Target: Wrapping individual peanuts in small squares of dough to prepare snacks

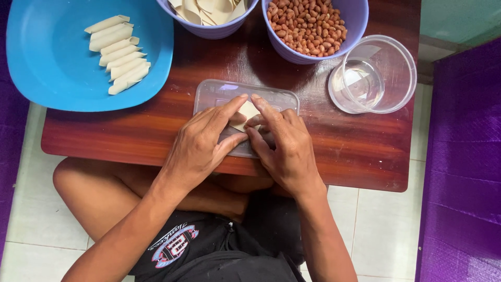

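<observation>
On the clear plastic lid (216, 94) left hand (201, 143) and right hand (284, 146) pinch a pale dough wrapper (245, 114); beyond it, purple bowls of wrappers (209, 13) and peanuts (305, 23); left, blue plate (47, 73) with rolls (119, 52); right, water cup (373, 73).

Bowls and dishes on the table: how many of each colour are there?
Purple bowls: 2, one with wrappers, one with peanuts
Blue plate: 1
Clear cup: 1
Clear flat lid under both hands: 1
Total: 5
</observation>
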